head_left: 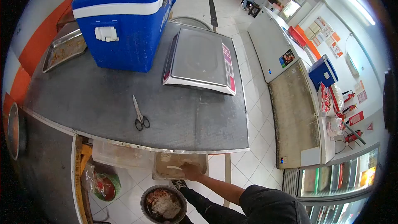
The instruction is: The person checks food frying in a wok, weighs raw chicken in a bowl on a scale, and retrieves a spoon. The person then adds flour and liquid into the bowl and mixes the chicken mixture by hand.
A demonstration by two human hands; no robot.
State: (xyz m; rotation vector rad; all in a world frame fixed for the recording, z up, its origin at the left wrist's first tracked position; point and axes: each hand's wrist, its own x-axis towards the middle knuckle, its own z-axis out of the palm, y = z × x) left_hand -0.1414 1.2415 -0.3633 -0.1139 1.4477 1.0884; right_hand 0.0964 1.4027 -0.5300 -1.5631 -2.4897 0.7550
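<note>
My right hand reaches in from the lower right, over a shallow tray with pale powdery residue, just below the table's front edge. Its fingers are closed on a slim white utensil, whose kind I cannot make out. Below the tray, a round metal bowl stands on the floor by my foot, holding reddish chunks and a heap of pale powder. My left hand is out of view.
On the grey metal table are scissors, a weighing scale, a blue cooler and a metal tray. Under it sit a clear bin and a green basket. Chest freezers line the right; people sit far back.
</note>
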